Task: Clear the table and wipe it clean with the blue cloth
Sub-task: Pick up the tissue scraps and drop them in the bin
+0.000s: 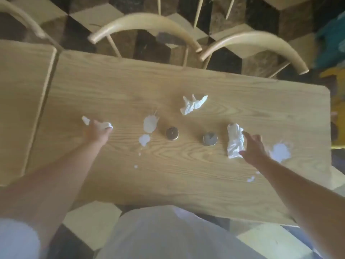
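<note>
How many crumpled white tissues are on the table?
3: one under the left hand, near the table's left end; one in the far middle; one beside the right hand, right of the two shakers. None seems hidden.

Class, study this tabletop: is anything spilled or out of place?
Yes. White liquid is spilled left of the two metal-lidded shakers as a puddle, with another puddle near the table's right end. Crumpled tissues lie scattered, one at the middle.
</note>
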The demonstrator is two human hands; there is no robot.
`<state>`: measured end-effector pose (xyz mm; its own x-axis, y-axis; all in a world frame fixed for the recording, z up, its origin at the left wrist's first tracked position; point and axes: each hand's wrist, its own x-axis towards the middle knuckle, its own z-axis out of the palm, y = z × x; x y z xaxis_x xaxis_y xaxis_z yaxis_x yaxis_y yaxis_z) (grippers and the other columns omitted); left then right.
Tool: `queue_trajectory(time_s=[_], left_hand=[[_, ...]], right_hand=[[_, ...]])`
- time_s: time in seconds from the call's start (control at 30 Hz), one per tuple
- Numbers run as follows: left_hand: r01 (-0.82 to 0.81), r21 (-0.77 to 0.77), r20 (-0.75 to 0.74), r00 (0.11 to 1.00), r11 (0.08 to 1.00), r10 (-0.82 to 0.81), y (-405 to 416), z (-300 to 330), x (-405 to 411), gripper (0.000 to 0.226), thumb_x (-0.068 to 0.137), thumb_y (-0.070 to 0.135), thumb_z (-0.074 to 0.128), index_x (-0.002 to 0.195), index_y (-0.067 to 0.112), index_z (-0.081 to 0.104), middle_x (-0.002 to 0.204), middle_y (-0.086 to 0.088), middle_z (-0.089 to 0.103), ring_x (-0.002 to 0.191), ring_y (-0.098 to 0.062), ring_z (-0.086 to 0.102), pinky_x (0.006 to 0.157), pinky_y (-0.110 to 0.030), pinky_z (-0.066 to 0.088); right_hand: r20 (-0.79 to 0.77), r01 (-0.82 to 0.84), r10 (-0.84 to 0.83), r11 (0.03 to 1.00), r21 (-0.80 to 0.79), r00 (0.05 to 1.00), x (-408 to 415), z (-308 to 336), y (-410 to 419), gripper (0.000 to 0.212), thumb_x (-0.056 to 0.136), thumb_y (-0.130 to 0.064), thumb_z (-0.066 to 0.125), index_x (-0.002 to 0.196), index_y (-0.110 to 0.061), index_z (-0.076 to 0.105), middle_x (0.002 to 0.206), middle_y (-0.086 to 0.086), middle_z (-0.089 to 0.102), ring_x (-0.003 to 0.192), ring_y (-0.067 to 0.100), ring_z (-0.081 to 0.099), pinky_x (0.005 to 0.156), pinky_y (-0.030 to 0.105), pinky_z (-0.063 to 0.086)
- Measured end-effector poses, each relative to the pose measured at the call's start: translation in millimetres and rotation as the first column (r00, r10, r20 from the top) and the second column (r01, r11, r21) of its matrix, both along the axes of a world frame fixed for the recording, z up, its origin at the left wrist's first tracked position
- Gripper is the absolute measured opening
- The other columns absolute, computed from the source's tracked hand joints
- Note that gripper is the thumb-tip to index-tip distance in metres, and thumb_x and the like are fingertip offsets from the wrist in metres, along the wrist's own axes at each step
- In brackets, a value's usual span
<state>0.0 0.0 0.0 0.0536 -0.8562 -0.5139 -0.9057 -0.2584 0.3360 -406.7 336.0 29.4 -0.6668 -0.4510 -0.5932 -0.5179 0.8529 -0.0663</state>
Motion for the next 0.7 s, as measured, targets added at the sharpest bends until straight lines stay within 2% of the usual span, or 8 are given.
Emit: queue_trajectory(time_s=[0.07, 0.13, 0.2, 0.3, 0.43, 0.5, 0.57, 0.7], left_hand=[[-0.089, 0.032, -0.004, 0.996, 0.995, 0.09, 0.6, -2.3, -7.9, 0.052, 0.079, 0.034, 0.069, 0.117, 0.001, 0.056, 0.104, -0.026, 0.066, 0.089, -0.041, 0.066, 0.08, -0.048, 0.057], [-0.234, 0.114, -0.07, 0.968, 0.965, 0.243, 8.5, -1.1, -8.0, 0.035, 0.09, 0.02, 0.062, 0.122, 0.007, 0.053, 0.094, -0.022, 0.058, 0.069, -0.032, 0.06, 0.07, -0.043, 0.054], [-0.317, 0.115, -0.075, 0.942, 0.941, 0.327, 13.9, -7.6, -5.8, 0.042, 0.092, 0.013, 0.059, 0.132, 0.005, 0.049, 0.099, -0.016, 0.056, 0.058, -0.022, 0.054, 0.055, -0.035, 0.056], [-0.326, 0.091, -0.042, 0.943, 0.941, 0.331, 16.8, -15.2, 5.9, 0.033, 0.085, 0.009, 0.06, 0.117, 0.008, 0.053, 0.103, -0.011, 0.061, 0.056, -0.024, 0.059, 0.037, -0.025, 0.054], [-0.289, 0.11, 0.068, 0.957, 0.951, 0.283, 23.6, -19.1, 18.9, 0.019, 0.073, 0.029, 0.069, 0.078, 0.012, 0.062, 0.086, -0.014, 0.069, 0.078, -0.032, 0.07, 0.074, -0.047, 0.062], [-0.309, 0.103, 0.102, 0.949, 0.945, 0.299, 32.7, -9.1, 14.4, 0.018, 0.077, 0.029, 0.062, 0.066, 0.015, 0.059, 0.07, -0.006, 0.06, 0.082, -0.032, 0.07, 0.081, -0.049, 0.061], [-0.378, 0.103, 0.011, 0.925, 0.92, 0.379, 48.9, 10.5, -1.2, 0.014, 0.084, 0.021, 0.055, 0.085, 0.009, 0.062, 0.076, -0.002, 0.057, 0.074, -0.026, 0.065, 0.08, -0.047, 0.061], [-0.417, 0.179, -0.317, 0.833, 0.891, 0.453, 84.1, 41.6, -32.2, 0.022, 0.093, 0.005, 0.043, 0.115, 0.006, 0.047, 0.101, -0.009, 0.056, 0.087, -0.027, 0.064, 0.061, -0.038, 0.06]], right_hand=[[0.046, -0.047, 0.047, 0.999, 0.006, 0.998, 0.2, -2.5, -2.9, 0.083, 0.088, -0.017, 0.072, 0.155, -0.031, 0.026, 0.142, 0.011, 0.038, 0.11, 0.032, 0.059, 0.074, 0.032, 0.044], [0.077, -0.102, 0.102, 0.995, -0.01, 0.992, 4.6, -9.1, -1.9, 0.083, 0.089, -0.021, 0.072, 0.155, -0.033, 0.024, 0.14, 0.009, 0.041, 0.11, 0.031, 0.059, 0.074, 0.032, 0.044], [0.075, -0.12, 0.121, 0.993, -0.016, 0.99, 3.8, -15.5, 1.6, 0.082, 0.09, -0.022, 0.072, 0.155, -0.032, 0.024, 0.138, 0.01, 0.042, 0.106, 0.03, 0.06, 0.073, 0.032, 0.043], [0.082, -0.106, 0.105, 0.994, 0.004, 0.991, 6.8, -22.3, 2.5, 0.078, 0.09, -0.022, 0.071, 0.154, -0.028, 0.026, 0.133, 0.012, 0.045, 0.104, 0.031, 0.06, 0.073, 0.034, 0.044], [0.007, -0.04, 0.041, 0.998, -0.044, 0.999, 14.4, -32.1, 3.6, 0.06, 0.09, -0.028, 0.069, 0.141, -0.022, 0.039, 0.12, 0.01, 0.061, 0.101, 0.035, 0.064, 0.07, 0.036, 0.046], [-0.012, -0.009, 0.008, 0.999, -0.047, 1.0, 20.3, -33.5, 5.9, 0.051, 0.09, -0.03, 0.065, 0.136, -0.025, 0.043, 0.113, 0.008, 0.067, 0.097, 0.034, 0.065, 0.067, 0.035, 0.043], [-0.005, 0.023, -0.023, 1.0, -0.006, 1.0, 28.6, -34.3, 6.2, 0.042, 0.092, -0.027, 0.059, 0.133, -0.022, 0.052, 0.116, 0.01, 0.068, 0.101, 0.034, 0.065, 0.07, 0.035, 0.042], [0.152, 0.225, -0.228, 0.974, 0.039, 0.962, 54.8, -18.2, -8.3, 0.035, 0.095, -0.027, 0.048, 0.119, -0.006, 0.061, 0.11, 0.02, 0.066, 0.097, 0.037, 0.059, 0.073, 0.034, 0.038]])
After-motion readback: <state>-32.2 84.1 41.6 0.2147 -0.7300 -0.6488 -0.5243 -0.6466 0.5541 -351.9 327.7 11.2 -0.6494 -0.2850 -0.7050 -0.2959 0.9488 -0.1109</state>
